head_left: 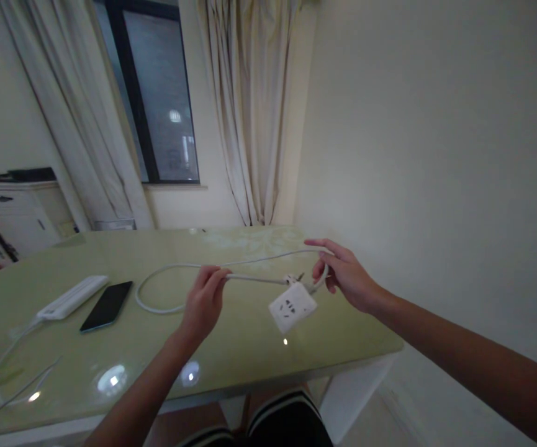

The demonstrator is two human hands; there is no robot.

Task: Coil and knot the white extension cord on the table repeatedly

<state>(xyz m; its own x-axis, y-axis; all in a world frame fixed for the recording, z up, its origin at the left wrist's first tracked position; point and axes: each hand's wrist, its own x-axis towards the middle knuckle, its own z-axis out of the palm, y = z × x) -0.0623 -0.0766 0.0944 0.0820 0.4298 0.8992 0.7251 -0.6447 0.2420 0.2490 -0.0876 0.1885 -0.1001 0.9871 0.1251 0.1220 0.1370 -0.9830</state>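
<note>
A white power cord (254, 279) runs from my left hand (204, 301) to a plug (291, 279) beside a small white socket block (293, 307). The fingers of my left hand are closed round the cord. My right hand (345, 273) is at the right end of the loop, its thumb bent round the cord and its index finger stretched out to the left. The socket block hangs tilted over the table between the two hands, its socket holes facing me. Behind my left hand, the rest of the cord curves in a wide loop above the tabletop.
On the left of the glossy green table (249, 347) lie a black phone (107, 306) and a white power strip (73, 297) with its own cord. A thin cable (14, 397) lies near the front left. The wall (436, 155) borders the table's right side.
</note>
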